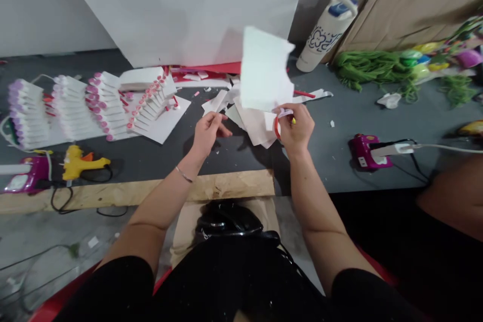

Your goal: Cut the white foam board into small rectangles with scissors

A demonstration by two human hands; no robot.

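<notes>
My right hand [298, 126] is closed around what look like scissors [278, 127], with a red handle loop showing. The same hand also pinches the lower corner of a white sheet of paper [266, 70], raised and slightly blurred, with a jagged right edge. My left hand [210, 133] is over the table with thumb and index finger apart, and nothing shows between them. Beneath and between my hands lie overlapping white paper scraps [254, 123]. Fans of paper strips with pink and purple tips [107, 105] rest on white sheets to the left.
A yellow glue gun [83, 163] and a purple power block [35, 173] sit at the left front. To the right are another purple power block [370, 152], a white bottle [322, 35] and green yarn [372, 65]. Another person's arm [456, 196] is at the right edge.
</notes>
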